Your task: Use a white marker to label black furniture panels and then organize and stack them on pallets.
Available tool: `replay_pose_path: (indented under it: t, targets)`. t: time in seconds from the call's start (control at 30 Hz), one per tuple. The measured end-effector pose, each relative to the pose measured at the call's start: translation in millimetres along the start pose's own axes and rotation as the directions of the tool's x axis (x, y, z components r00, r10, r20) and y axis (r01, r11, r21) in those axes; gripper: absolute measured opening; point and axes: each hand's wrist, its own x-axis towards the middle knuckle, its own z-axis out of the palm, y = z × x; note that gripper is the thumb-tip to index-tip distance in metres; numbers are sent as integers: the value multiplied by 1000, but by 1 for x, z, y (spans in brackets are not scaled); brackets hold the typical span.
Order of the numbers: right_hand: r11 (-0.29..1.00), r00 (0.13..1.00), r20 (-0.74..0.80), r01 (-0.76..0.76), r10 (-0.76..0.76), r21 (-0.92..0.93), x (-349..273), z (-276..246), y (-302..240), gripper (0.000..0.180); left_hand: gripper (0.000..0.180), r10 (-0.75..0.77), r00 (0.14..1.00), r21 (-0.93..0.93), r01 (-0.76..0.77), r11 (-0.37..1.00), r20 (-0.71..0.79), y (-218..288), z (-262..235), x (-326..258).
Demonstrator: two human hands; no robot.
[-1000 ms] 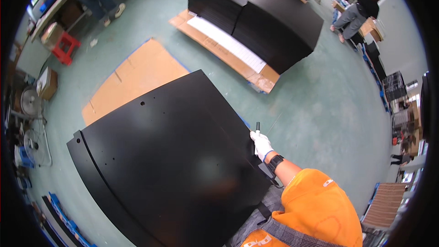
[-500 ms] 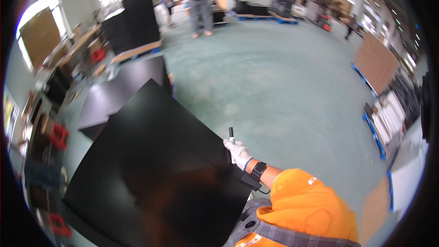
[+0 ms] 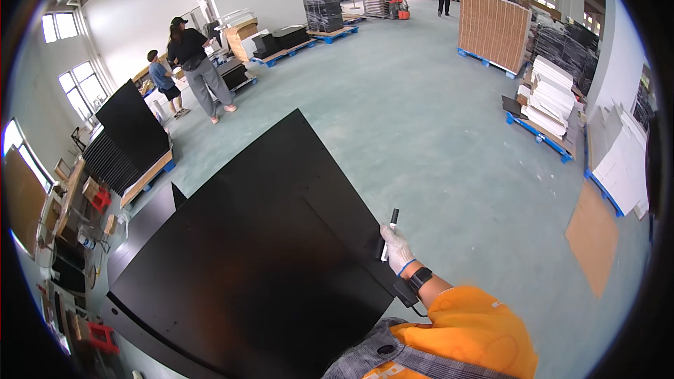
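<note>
A large flat black panel (image 3: 239, 238), glossy and smudged with reflections, fills the lower left and middle in front of my body. My right hand (image 3: 398, 248), in a white glove with a blue cuff, is closed at the panel's right edge. A marker (image 3: 394, 216) with a black cap and white barrel sticks up from the same hand. The fingertips are partly hidden by the panel's edge. A black band sits on my right wrist, with a small dark device by the forearm. My left hand is not visible.
Behind the panel lies another dark sheet (image 3: 144, 221). A pallet of black panels (image 3: 130, 137) stands at the left, near two people. On the right are a brown stack (image 3: 493, 31) on a blue pallet, a pile of white pieces (image 3: 551, 102) and a brown board (image 3: 593, 238).
My view has turned to the right, so the people and pallets sit further left in the picture. The panel and my right hand with the marker stay together, a little further right.
</note>
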Motion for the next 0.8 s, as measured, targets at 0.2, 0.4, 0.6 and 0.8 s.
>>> replay_pose_path:
  t: [0.2,0.4,0.6,0.8]
  targets:
    - [985,990,-75,128,-120,115,26,-14,18,29,58,143,984,-22,-142,990,108,41,51,33]
    - [997,997,-54,50,-47,59,33,21,19,29,56,189,976,-49,-185,982,112,53,53,83]
    - [1000,998,-66,-4,2,-27,54,73,41,34,61,131,983,-95,-119,988,132,70,25,156]
    - [978,999,-6,-43,43,-202,55,122,38,32,63,137,977,-90,-124,988,165,75,5,211]
